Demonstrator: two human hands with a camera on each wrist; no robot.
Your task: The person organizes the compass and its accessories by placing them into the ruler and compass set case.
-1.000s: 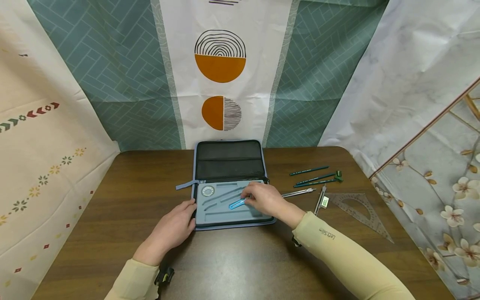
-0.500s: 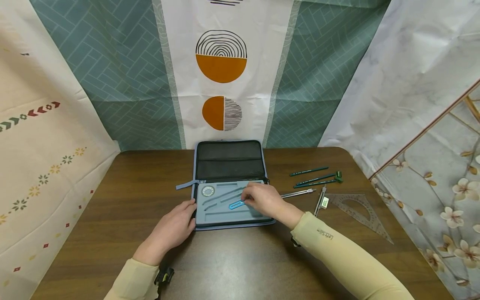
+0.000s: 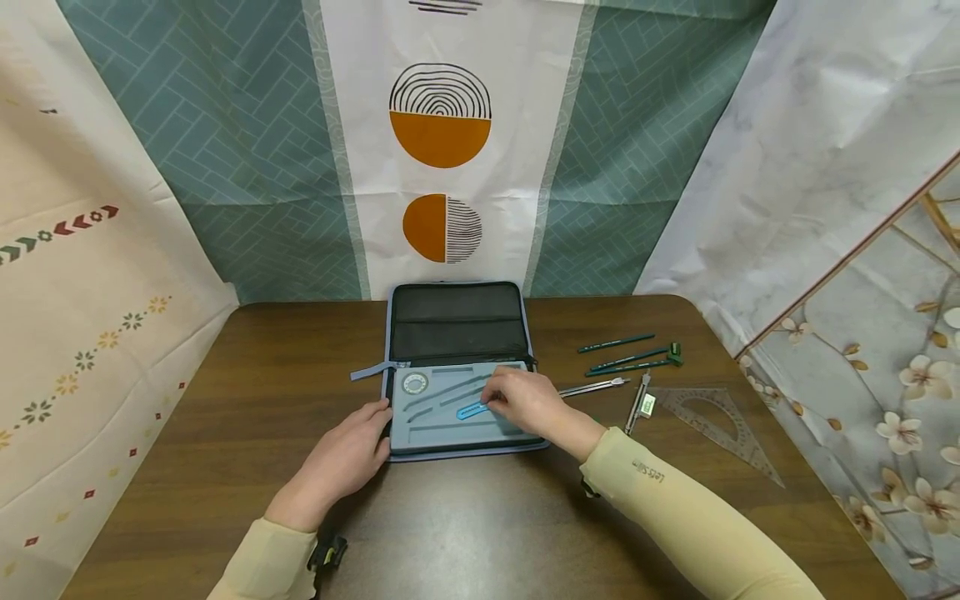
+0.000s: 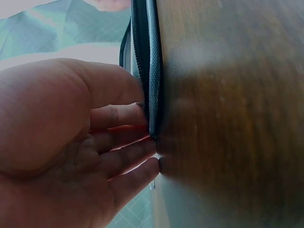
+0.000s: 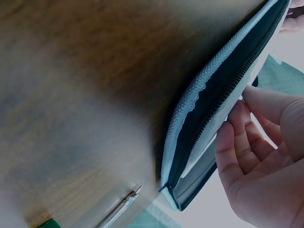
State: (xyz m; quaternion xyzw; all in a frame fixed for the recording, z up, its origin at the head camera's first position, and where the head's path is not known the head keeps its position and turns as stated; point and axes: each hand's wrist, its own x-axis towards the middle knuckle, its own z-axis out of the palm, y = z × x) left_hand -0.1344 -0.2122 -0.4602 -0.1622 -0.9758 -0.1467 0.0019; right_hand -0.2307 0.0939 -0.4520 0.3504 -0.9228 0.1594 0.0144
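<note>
A zipped case (image 3: 457, 456) lies unfolded on the table, its black lid raised at the back and a grey-blue moulded tray (image 3: 442, 436) in front. My right hand (image 3: 528, 402) is over the tray's right part, thumb and fingertips pinching a slim light-blue utility knife (image 3: 471, 410). The knife's right end is hidden under the fingers. A round pale disc (image 3: 416, 382) sits in the tray's back left corner; the long slots beside it hold nothing. My left hand (image 3: 347, 454) rests against the case's left side. In the left wrist view its fingers (image 4: 128, 159) extend to the zipped edge.
Right of the case lie a silver compass (image 3: 596, 388), another compass (image 3: 637, 404), a white-and-green eraser (image 3: 648, 406) and a clear set square (image 3: 738, 442). Several dark green pencils (image 3: 617, 342) and a green sharpener (image 3: 676, 353) lie behind them. Patterned cloth (image 3: 262, 167) hangs behind the table.
Almost nothing differs. Both hands keep their places, and the utility knife stays at the same spot in the tray; the head view shifts very slightly.
</note>
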